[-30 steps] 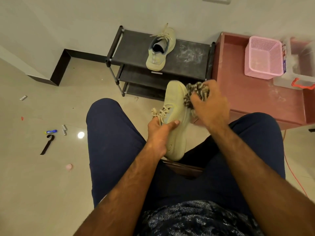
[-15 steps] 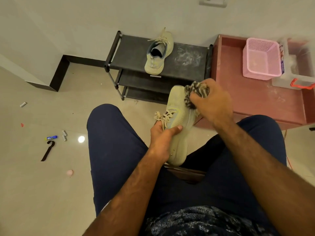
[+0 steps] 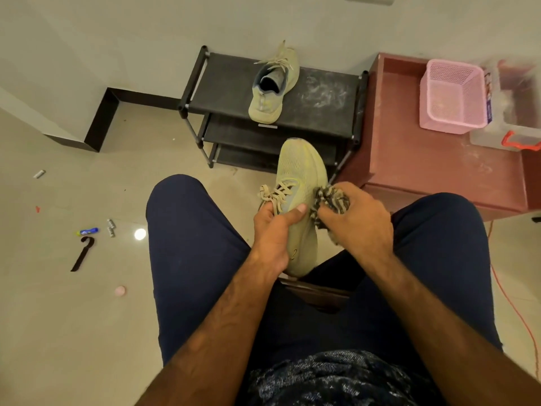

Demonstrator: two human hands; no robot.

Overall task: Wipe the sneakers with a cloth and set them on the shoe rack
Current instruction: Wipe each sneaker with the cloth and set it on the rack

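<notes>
Pale green mesh offers little grip: the sneaker [image 3: 301, 177] could be twisted out of the left hand [image 3: 273, 232] by hard rubbing, being held only by fingers curled round its laced middle. A bunched cloth [image 3: 328, 200] is clutched in the right hand [image 3: 361, 227], pressed to the sneaker's right side. The second sneaker [image 3: 272, 89] is set on the shoe rack [image 3: 322, 104].

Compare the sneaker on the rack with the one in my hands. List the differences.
Support: the rack sneaker sits on top of the shoe rack; the held sneaker is gripped by the left hand above the lap.
Contact: the right hand holds a cloth against the held sneaker's side; nothing touches the rack sneaker.
Opening: the rack sneaker's dark inside shows; the held sneaker's is hidden by the left hand.
Shared: pale yellow-green mesh, matching laces.
</notes>
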